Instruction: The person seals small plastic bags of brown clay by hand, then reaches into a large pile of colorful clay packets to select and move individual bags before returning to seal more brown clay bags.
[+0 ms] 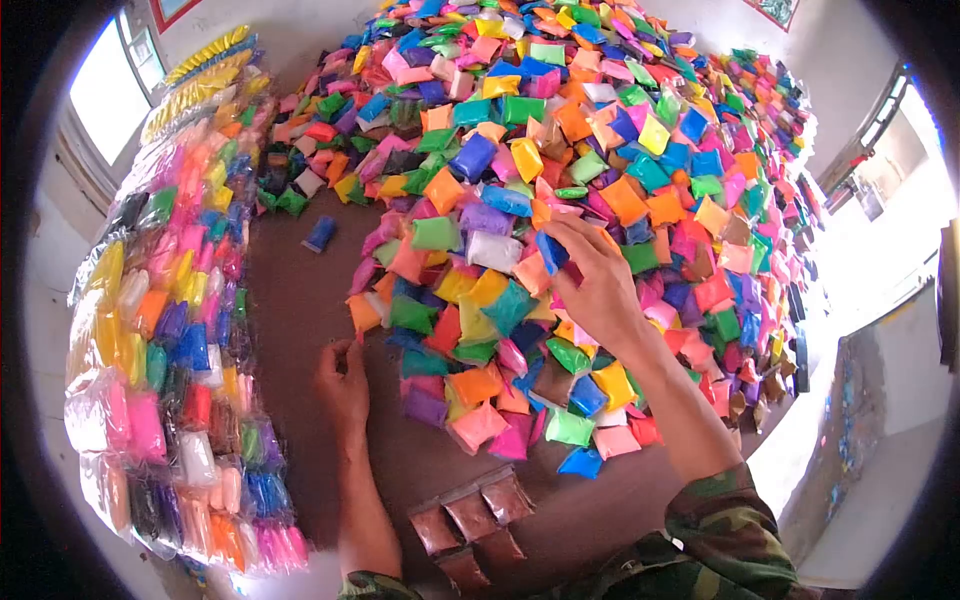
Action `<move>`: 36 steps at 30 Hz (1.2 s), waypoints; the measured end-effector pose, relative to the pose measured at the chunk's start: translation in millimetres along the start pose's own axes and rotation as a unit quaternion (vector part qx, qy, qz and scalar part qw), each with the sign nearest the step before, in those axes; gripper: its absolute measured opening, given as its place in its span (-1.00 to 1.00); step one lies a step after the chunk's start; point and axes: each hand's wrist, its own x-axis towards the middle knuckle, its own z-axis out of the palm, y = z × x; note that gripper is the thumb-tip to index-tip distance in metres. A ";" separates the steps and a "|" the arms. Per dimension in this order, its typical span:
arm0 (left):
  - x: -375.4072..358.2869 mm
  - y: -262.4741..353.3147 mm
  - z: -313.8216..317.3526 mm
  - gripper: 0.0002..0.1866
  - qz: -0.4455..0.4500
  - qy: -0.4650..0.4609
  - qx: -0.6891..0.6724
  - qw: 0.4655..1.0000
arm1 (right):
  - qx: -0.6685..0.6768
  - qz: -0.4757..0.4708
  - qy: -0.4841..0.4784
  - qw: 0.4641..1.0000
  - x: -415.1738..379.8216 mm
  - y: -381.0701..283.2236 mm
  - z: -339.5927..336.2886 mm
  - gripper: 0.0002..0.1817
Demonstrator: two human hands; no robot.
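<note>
My right hand [597, 278] is over the middle of a large heap of small colourful packets [580, 160], its fingers closed on a blue packet [551, 253]. Lower and to the left, my left hand [343, 385] hovers at the heap's left edge above the brown table [300, 290]. Its thumb and fingers are pinched together beside an orange packet [363, 312]; what they hold, if anything, is too small to make out. Several brown packets [471, 516] lie joined together on the table near my body.
Clear bags of packets sorted by colour [150, 410] are stacked along the left side. A lone dark blue packet [319, 234] lies between them and the heap. Bright openings show at the upper left and right, and a wall stands behind.
</note>
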 end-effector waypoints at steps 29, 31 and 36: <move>-0.6 9.9 -1.5 -0.81 -0.015 0.000 0.019 1.000 | -0.004 0.134 0.009 0.991 149.5 114.3 50.7 0.05; -3.1 16.3 -2.0 -0.81 -0.039 -0.005 0.022 0.999 | 0.045 0.137 0.009 0.990 166.1 111.7 64.0 0.02; 2.6 6.2 -1.2 -0.82 -0.033 -0.018 0.053 0.998 | 0.175 0.102 0.026 0.979 208.6 119.5 121.9 -0.21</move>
